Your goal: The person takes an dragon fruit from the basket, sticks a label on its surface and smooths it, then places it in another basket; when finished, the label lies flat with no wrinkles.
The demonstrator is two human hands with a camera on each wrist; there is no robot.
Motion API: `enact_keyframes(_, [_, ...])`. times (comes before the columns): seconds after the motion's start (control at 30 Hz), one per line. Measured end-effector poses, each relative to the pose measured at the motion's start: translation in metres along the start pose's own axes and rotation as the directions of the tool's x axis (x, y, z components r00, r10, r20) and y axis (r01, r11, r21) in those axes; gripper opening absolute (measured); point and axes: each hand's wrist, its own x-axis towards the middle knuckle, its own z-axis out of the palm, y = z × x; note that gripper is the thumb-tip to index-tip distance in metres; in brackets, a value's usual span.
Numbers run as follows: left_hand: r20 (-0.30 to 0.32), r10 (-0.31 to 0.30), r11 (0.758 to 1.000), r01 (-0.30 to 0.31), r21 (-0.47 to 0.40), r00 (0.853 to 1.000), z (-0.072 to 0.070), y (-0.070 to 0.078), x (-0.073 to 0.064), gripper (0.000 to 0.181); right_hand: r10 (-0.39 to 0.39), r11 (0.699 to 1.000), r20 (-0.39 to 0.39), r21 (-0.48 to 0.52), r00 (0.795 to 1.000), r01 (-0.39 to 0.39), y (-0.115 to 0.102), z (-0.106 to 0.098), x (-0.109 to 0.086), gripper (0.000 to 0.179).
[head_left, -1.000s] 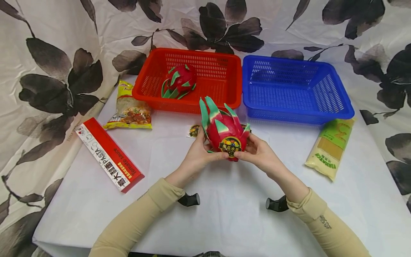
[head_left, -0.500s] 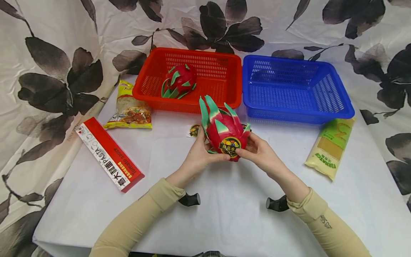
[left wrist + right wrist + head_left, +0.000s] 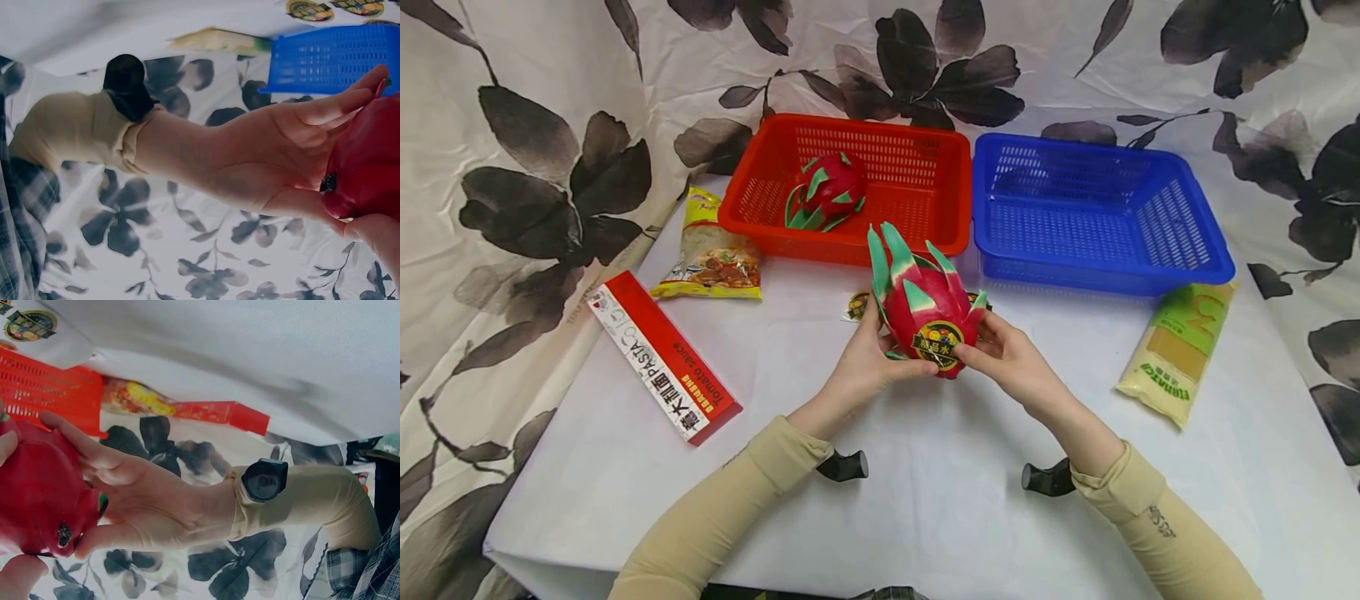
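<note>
Fingers (image 3: pixel 910 367) of the left hand (image 3: pixel 867 358) and right hand (image 3: pixel 1018 364) grip a red, green-leaved, oval dragon fruit (image 3: pixel 919 308) from both sides, thumbs at its round black-and-gold sticker (image 3: pixel 936 342).

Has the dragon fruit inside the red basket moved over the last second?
No. In the head view, the dragon fruit keeps its place in the left part of the red basket; both merely appear slightly further right in frame.
</note>
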Motion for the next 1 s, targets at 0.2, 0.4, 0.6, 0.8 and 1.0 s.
enact_keyframes(0.2, [-0.005,-0.013,1.000,0.013,0.007,1.000,0.001,0.002,0.000,0.104,-0.001,1.000,-0.012,-0.007,1.000,0.001,0.000,0.000,-0.001,0.057])
enact_keyframes(0.4, [0.002,-0.068,0.997,0.068,0.029,0.998,0.003,0.013,-0.004,0.103,-0.002,1.000,-0.017,-0.009,1.000,0.002,0.001,0.000,-0.002,0.056])
enact_keyframes(0.6, [0.011,-0.059,0.998,0.059,0.024,0.998,0.005,0.022,-0.007,0.099,-0.016,1.000,-0.018,-0.021,1.000,0.016,0.000,-0.002,-0.002,0.055])
enact_keyframes(0.8, [-0.002,-0.026,0.999,0.026,0.038,1.000,0.003,0.006,0.001,0.102,-0.009,1.000,-0.017,-0.014,1.000,0.009,-0.001,-0.003,-0.002,0.058])
enact_keyframes(1.0, [-0.009,-0.023,0.999,0.024,0.036,1.000,0.004,0.003,0.003,0.103,-0.003,1.000,-0.015,-0.011,1.000,0.003,-0.002,-0.003,-0.004,0.058])
